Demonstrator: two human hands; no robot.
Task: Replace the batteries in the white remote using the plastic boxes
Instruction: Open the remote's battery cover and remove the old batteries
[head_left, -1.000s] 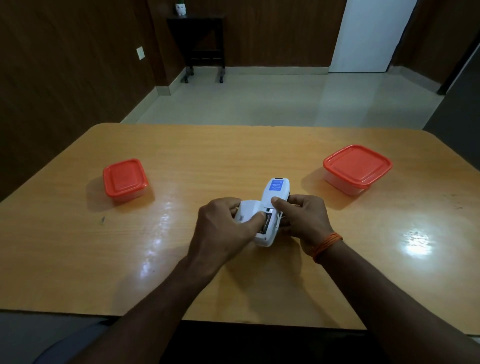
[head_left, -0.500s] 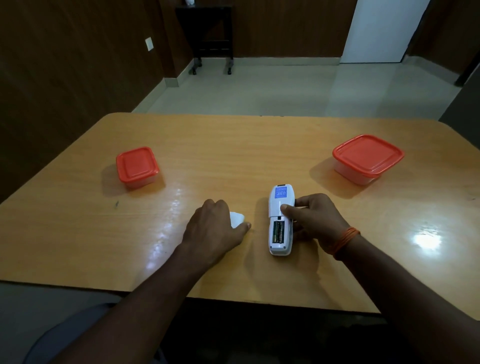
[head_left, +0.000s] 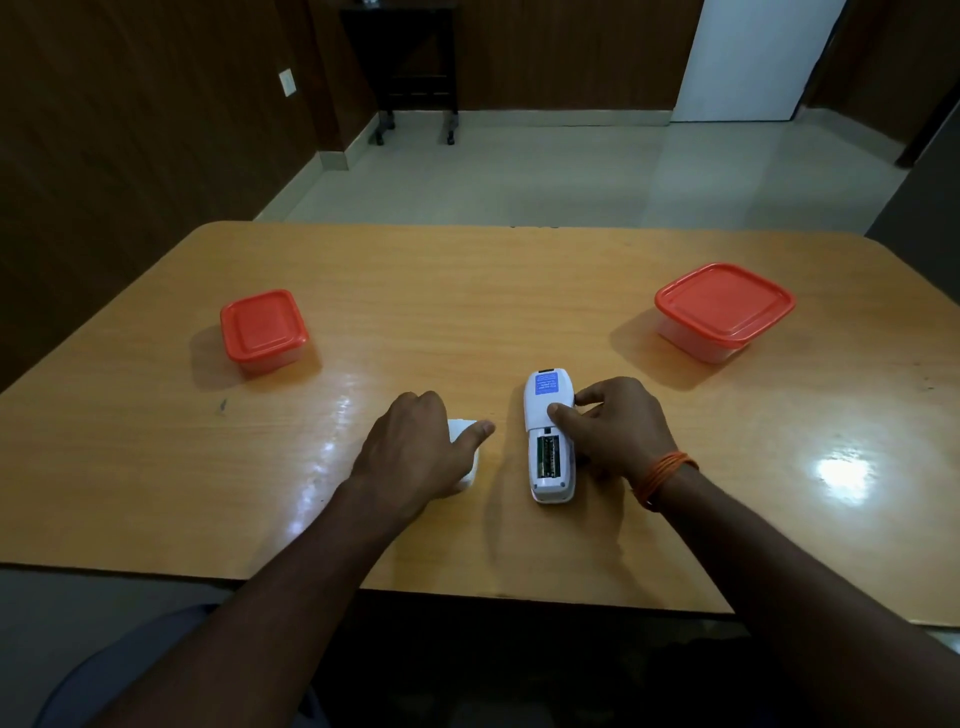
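The white remote (head_left: 546, 410) lies face down on the wooden table (head_left: 467, 291), its battery bay open with batteries showing inside. My right hand (head_left: 608, 426) grips the remote's right side, thumb on its back. To its left, my left hand (head_left: 415, 449) rests palm down on the white battery cover (head_left: 460, 431), which lies flat on the table and is mostly hidden. A small plastic box with a red lid (head_left: 263, 328) stands at the left. A larger red-lidded plastic box (head_left: 723, 307) stands at the right. Both are closed.
The table's near edge runs just below my forearms. An orange thread band (head_left: 665, 475) circles my right wrist. Beyond the table lie a tiled floor, a dark side table (head_left: 415, 67) against the wall, and a white door (head_left: 753, 57).
The battery cover came off the remote. My left hand carried it left and set it on the table. The remote now lies flat under my right hand.
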